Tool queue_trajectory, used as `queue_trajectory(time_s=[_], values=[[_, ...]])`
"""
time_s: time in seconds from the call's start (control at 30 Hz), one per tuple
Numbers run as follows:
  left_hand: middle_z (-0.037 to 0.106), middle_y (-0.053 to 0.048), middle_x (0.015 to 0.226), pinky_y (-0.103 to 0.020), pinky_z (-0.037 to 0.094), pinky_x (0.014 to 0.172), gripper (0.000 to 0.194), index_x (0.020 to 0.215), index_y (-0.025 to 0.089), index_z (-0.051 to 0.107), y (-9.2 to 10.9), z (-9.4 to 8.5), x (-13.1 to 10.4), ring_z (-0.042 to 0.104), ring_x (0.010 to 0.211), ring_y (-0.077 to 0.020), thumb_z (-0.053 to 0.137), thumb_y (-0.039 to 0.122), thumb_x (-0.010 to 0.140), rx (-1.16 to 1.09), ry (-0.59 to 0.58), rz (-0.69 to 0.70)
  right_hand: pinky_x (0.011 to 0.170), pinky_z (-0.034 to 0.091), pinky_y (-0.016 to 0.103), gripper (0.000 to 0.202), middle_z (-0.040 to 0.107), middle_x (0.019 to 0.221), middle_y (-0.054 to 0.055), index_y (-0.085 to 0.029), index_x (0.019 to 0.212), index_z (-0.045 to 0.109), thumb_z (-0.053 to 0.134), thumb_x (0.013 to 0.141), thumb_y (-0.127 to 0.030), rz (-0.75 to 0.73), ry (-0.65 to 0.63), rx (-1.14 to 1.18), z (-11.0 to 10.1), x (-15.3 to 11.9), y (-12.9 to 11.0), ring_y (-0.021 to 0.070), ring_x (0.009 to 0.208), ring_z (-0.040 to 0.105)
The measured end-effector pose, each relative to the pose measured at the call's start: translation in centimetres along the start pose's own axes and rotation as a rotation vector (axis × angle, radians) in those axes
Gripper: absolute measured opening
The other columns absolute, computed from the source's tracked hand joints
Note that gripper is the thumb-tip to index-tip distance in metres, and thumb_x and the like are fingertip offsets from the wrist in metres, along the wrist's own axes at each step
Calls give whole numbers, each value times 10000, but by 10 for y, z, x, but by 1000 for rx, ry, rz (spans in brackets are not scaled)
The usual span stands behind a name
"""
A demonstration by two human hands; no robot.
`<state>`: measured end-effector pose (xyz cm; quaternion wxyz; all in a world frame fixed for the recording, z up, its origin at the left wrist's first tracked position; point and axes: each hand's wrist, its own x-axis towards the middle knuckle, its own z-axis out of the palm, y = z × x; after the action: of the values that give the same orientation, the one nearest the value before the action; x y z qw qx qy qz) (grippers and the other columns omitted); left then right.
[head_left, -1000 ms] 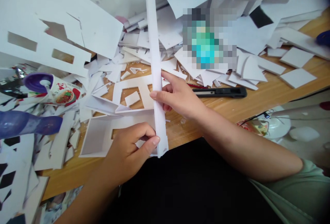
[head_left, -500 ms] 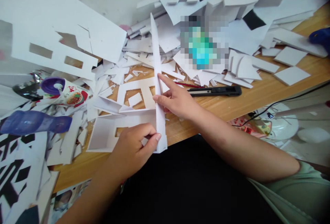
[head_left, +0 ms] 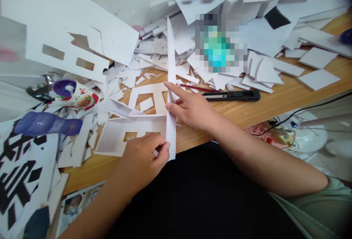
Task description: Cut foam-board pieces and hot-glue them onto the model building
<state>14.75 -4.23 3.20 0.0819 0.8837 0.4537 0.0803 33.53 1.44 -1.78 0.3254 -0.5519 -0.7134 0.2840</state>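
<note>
A long white foam-board panel (head_left: 171,63) stands on edge against the right end of a small white foam-board box frame (head_left: 107,136) with cut-out windows. My left hand (head_left: 148,160) is closed at the near end, its thumb and finger pinching the panel where it meets the frame. Further up, my right hand (head_left: 191,109) grips the panel, index finger and thumb laid across its edge; the other fingers are partly hidden behind. Just right of that hand, a black utility knife (head_left: 236,95) lies on the wooden table (head_left: 192,138).
White board scraps (head_left: 317,57) cover much of the table. A red pencil-like stick (head_left: 196,88) lies by the knife. On the left are a blue-purple bottle (head_left: 48,123), a printed paper cup (head_left: 85,98) and a large cut sheet (head_left: 90,22). One item at the back is pixelated.
My right index finger has slid leftward over the panel's edge. The panel appears turned slightly, showing less of its right face at the near end. The whole view has shifted a little.
</note>
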Motion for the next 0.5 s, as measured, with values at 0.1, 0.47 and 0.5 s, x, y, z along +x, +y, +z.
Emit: queue_trajectory(time_s=[0.1, 0.47, 0.5], values=[[525, 45, 528, -252, 335, 494, 247, 612, 189, 537, -3, 1, -6, 451, 449, -97, 474, 201, 851, 35, 30, 14, 784, 483, 350, 508, 739, 933, 35, -261, 1425, 441, 513, 938, -384, -38, -9, -12, -1, 0, -2, 250, 906, 692], [559, 56, 552, -245, 354, 516, 236, 637, 197, 552, -27, -12, -43, 509, 477, -92, 484, 199, 863, 137, 77, -56, 739, 472, 326, 426, 733, 992, 75, -216, 1348, 429, 503, 941, -320, -157, -141, 19, 17, 4, -16, 259, 886, 697], [556, 58, 548, -243, 355, 519, 234, 639, 197, 552, -30, -13, -47, 510, 479, -92, 483, 200, 863, 131, 70, -71, 744, 470, 324, 423, 733, 989, 75, -215, 1344, 428, 508, 939, -312, -175, -151, 2, 19, 4, -17, 258, 895, 695]])
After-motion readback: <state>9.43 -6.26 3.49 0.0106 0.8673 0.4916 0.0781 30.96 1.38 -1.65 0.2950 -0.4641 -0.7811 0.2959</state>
